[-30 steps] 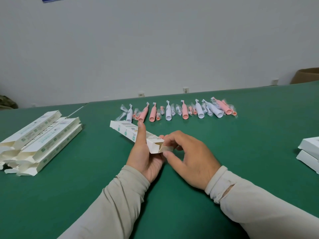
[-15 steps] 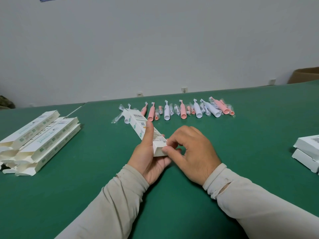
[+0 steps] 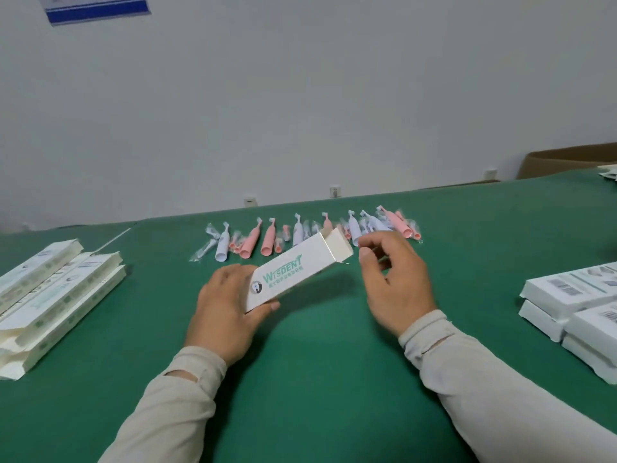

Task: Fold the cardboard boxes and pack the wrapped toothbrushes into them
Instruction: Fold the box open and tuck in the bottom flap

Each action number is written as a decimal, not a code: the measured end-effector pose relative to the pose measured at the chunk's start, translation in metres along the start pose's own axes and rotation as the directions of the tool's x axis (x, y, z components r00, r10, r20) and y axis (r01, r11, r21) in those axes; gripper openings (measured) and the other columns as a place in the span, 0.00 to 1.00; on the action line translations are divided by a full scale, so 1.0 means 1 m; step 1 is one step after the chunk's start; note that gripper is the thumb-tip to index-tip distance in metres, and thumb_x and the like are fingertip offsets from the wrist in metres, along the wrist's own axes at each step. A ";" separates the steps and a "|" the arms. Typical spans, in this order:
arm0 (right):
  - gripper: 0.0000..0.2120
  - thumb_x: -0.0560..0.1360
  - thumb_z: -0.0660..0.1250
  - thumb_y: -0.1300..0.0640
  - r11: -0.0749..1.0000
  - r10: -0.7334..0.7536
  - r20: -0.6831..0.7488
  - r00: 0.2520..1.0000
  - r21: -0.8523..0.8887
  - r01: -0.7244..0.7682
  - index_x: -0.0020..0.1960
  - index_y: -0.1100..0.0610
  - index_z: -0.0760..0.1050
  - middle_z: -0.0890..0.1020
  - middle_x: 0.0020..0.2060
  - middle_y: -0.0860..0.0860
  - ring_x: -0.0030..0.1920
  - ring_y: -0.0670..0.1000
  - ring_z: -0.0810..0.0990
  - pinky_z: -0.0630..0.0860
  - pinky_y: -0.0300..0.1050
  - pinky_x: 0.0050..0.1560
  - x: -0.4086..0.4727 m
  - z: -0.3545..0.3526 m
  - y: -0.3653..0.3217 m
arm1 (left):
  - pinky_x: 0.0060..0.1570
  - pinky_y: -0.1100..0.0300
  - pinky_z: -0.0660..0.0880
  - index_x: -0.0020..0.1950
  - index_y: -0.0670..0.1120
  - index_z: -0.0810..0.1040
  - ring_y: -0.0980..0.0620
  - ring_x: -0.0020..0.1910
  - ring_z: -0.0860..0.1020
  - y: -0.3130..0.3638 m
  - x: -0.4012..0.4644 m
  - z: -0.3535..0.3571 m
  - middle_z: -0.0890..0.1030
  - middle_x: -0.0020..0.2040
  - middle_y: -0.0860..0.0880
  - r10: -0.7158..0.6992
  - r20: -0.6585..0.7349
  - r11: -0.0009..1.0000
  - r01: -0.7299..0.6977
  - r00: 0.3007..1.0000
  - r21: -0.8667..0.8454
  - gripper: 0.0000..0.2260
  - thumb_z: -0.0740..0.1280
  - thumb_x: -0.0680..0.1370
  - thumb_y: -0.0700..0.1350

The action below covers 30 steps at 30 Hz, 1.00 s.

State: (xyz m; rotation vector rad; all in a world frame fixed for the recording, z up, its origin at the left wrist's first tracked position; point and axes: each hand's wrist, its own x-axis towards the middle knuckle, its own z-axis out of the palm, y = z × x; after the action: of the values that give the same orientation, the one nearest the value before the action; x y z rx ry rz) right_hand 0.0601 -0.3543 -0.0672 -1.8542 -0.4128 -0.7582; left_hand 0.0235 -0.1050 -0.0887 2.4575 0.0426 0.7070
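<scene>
My left hand (image 3: 227, 312) grips the near end of a long white cardboard box (image 3: 293, 272) with green lettering, held above the green table (image 3: 317, 379). The box points away to the right, and its far end flap stands open. My right hand (image 3: 394, 282) hovers just right of that open end with fingers loosely curled, holding nothing and apart from the box. A row of wrapped pink and white toothbrushes (image 3: 263, 243) lies on the table behind the box.
A pile of flat unfolded white boxes (image 3: 50, 302) lies at the left. Stacked white boxes (image 3: 574, 305) sit at the right edge. A brown carton (image 3: 567, 162) stands at the far right by the wall.
My left hand has swung the box round so its printed face shows and its far end points right. My right hand let go of the near flap and moved up to the far end.
</scene>
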 end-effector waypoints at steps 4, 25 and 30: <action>0.09 0.80 0.63 0.59 0.990 -0.066 0.146 0.987 -0.117 0.083 0.53 0.49 0.80 0.79 0.47 0.41 0.50 0.44 0.76 0.75 0.42 0.54 0.001 -0.005 0.003 | 0.71 0.49 0.64 0.66 0.54 0.77 0.45 0.68 0.69 0.002 -0.001 0.001 0.72 0.69 0.49 0.003 0.035 1.000 -0.004 0.999 0.017 0.26 0.79 0.70 0.50; 0.29 0.73 0.53 0.46 0.893 0.219 0.574 0.789 0.207 -0.399 0.74 0.40 0.67 0.68 0.74 0.39 0.74 0.42 0.64 0.59 0.49 0.77 0.013 -0.013 0.015 | 0.61 0.74 0.62 0.61 0.66 0.72 0.70 0.61 0.67 0.015 -0.006 0.006 0.75 0.62 0.60 0.153 0.130 0.972 -0.126 0.980 -0.197 0.24 0.78 0.71 0.47; 0.10 0.79 0.60 0.51 0.886 0.460 -0.058 0.886 0.099 -0.453 0.54 0.50 0.80 0.81 0.55 0.48 0.54 0.49 0.79 0.73 0.52 0.64 0.076 -0.021 0.047 | 0.65 0.47 0.67 0.69 0.54 0.74 0.46 0.63 0.71 0.021 0.023 0.017 0.77 0.64 0.49 0.056 -0.108 0.998 -0.058 0.993 -0.014 0.26 0.76 0.73 0.47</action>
State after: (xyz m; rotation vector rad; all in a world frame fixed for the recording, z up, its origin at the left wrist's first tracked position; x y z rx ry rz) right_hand 0.1378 -0.3975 -0.0442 -1.7416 0.0520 -0.4785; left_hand 0.0497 -0.1270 -0.0783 2.4110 0.0080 0.8606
